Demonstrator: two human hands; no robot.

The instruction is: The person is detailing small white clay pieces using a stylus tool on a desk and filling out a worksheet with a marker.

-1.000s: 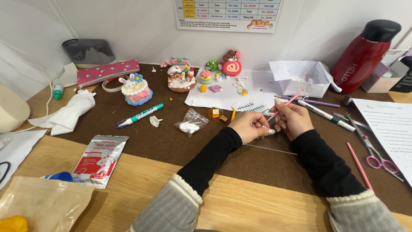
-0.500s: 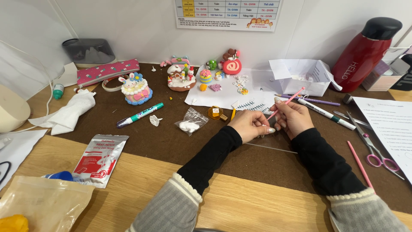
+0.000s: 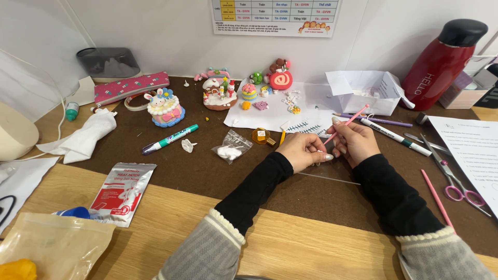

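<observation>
The right hand (image 3: 354, 142) pinches a thin pink modelling tool (image 3: 348, 123) between thumb and fingertips, its fingers curled closed around the lower end of the stick. The tool slants up and to the right, its upper tip rising above the knuckles toward a folded white paper box (image 3: 365, 91). The left hand (image 3: 303, 151) lies just beside the right, the two nearly touching at the fingertips. Its fingers are curled inward into a loose fist with the thumb pressed over them; whatever small thing they may be holding is hidden, so it cannot be told. Both hands rest low over a brown mat (image 3: 197, 171) that covers the wooden desk (image 3: 155, 228).

Just behind the left hand lie a small orange clay piece (image 3: 261, 136) and a yellow-handled tool (image 3: 282, 134), at the edge of a white sheet (image 3: 306, 111) carrying little clay figures, among them a pink swirl roll (image 3: 280, 80). To the left sit a clear plastic bag with white clay (image 3: 231, 149) and a green-capped marker (image 3: 170, 139). To the right of the right hand lie a white marker (image 3: 395, 137), pink-handled scissors (image 3: 456, 181) and a second pink stick (image 3: 437, 198). A red flask (image 3: 441, 57) stands at the back.
</observation>
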